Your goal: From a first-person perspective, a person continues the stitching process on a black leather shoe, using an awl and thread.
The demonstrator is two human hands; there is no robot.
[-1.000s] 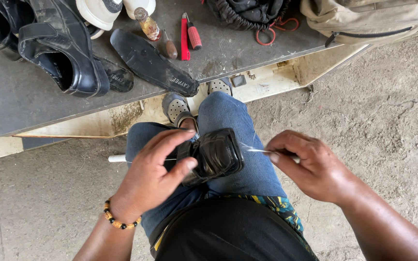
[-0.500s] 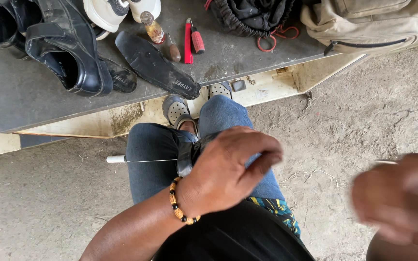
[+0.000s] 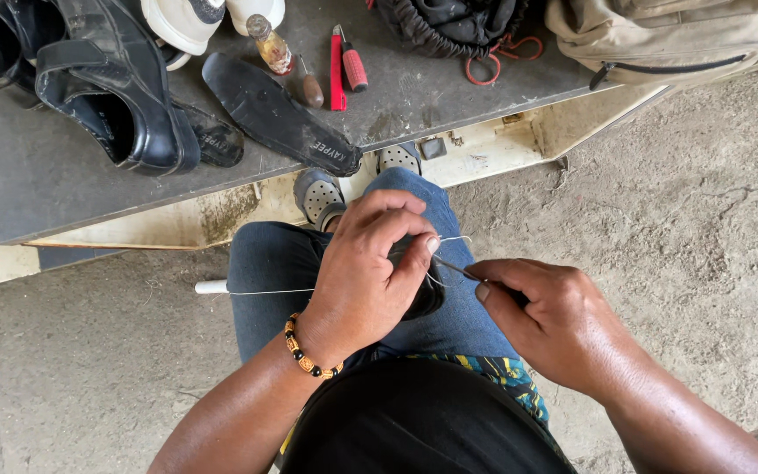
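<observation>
Head view looks straight down onto a seated person's lap, in blue jeans, at the centre of the frame. The left hand [image 3: 370, 272], with a bead bracelet of black and amber beads [image 3: 309, 358] at its wrist, lies over a small black leather shoe piece [image 3: 421, 294] resting on the thigh; most of that piece is hidden beneath the palm, and only its dark edge shows at the hand's right side. The left fingers [image 3: 414, 254] are curled together, pinching a thin pale thread [image 3: 265, 291] at the piece's upper edge; the thread runs as a taut line leftward across the jeans toward a white stick-like object [image 3: 210, 286] on the ground. The right hand [image 3: 554, 325], lower right of centre, has its fingers closed on a slim metal awl or needle [image 3: 454, 268], whose tip points up-left and meets the left fingertips.

Across the top of the frame stands a dark grey flat counter [image 3: 46, 184]. On it, at upper left, sit black leather shoes [image 3: 107, 96]; just right of them lies a loose black shoe sole [image 3: 278, 114]. Further right are a small bottle of amber liquid [image 3: 269, 44], a red-handled tool [image 3: 344, 66], and a tan canvas bag [image 3: 660, 39] at the upper right corner. Grey perforated clogs [image 3: 319, 195] on the person's feet show just below the counter edge.
</observation>
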